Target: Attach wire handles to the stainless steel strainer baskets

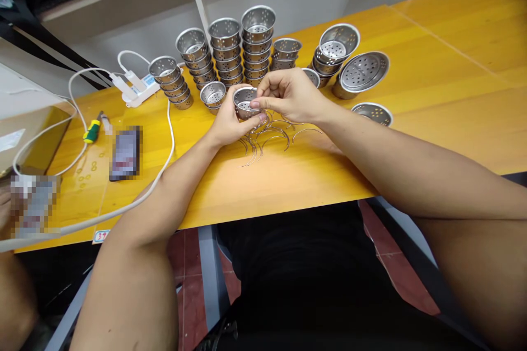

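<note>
My left hand (228, 122) is closed round a small perforated metal cup (244, 96), tilted so that its inside faces me. At the cup's right rim, my right hand (291, 93) has thumb and fingers pinched together. Whatever lies between those fingertips is too small to make out. Just below both hands, several thin curved wires (284, 141) lie loose on the yellow table (230, 192). A short stack of similar cups (213, 94) stands left of the held one.
Taller stacks of perforated cups (225, 33) line the back, with wider strainer cups (365, 72) to the right. At left are a power strip (142, 90), a white cable (171, 137), a screwdriver (93, 130) and a phone (124, 153). Another person's hand (5, 205) shows at the left edge.
</note>
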`<state>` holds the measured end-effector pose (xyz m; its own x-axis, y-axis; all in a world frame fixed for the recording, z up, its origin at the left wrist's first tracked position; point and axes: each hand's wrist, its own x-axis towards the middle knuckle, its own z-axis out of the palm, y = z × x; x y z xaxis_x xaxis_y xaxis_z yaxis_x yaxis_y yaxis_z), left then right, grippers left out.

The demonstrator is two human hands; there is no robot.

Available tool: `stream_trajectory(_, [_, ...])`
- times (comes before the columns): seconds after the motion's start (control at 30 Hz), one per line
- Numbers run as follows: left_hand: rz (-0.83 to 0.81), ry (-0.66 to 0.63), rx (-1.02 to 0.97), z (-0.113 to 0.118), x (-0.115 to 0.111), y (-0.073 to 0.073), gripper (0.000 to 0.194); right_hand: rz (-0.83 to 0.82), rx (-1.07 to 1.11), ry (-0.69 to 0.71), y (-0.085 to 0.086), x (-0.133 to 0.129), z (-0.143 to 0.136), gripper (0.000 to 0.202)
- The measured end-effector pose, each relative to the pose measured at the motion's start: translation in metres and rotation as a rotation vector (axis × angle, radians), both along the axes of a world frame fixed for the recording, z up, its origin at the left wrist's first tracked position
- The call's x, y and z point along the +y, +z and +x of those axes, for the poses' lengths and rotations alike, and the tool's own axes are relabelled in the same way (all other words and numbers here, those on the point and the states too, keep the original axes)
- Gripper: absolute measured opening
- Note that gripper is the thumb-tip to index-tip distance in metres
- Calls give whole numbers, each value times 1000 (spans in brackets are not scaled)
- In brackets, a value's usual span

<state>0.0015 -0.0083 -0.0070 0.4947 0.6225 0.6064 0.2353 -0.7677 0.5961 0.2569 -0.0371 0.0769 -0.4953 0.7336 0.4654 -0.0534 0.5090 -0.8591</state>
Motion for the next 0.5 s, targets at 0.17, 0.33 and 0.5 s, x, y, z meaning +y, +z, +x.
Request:
stream_trajectory(0.17, [2,9,20,0,-3,3,95,9,-17,9,0,-1,1,69])
stream_trajectory(0.33, [6,3,-8,2,-3,3,95,41,-48,-57,-3,-4,2,70])
stream_trajectory(0.5, [-14,69,-64,-2,7,-2,103,249,-135,-229,-5,-7,9,67])
